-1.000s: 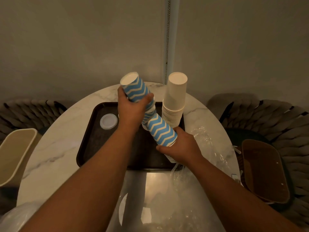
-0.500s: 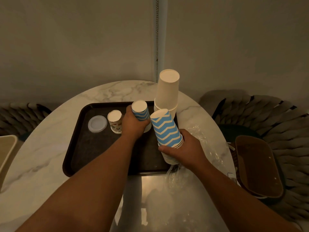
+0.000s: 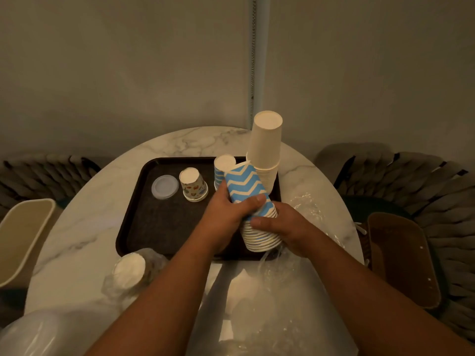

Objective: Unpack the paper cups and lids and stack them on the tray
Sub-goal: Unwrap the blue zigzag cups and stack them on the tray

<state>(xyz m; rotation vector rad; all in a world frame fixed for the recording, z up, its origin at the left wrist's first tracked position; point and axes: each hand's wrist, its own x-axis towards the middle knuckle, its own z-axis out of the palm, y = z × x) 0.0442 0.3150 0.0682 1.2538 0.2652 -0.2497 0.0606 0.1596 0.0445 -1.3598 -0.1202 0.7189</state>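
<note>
Both hands now hold one stack of blue zigzag cups (image 3: 253, 209) at the near right edge of the dark tray (image 3: 164, 227). The left hand (image 3: 226, 217) has let go of the short blue stack (image 3: 222, 170), which now stands on the tray by itself, and its grip is wrapped round the upper cups. The right hand (image 3: 285, 224) grips the lower rims. The stack leans; it may be about to split or be stood up. Beside them stand plain cups (image 3: 264, 147), a small printed cup (image 3: 193, 185) and a clear lid (image 3: 165, 186).
</note>
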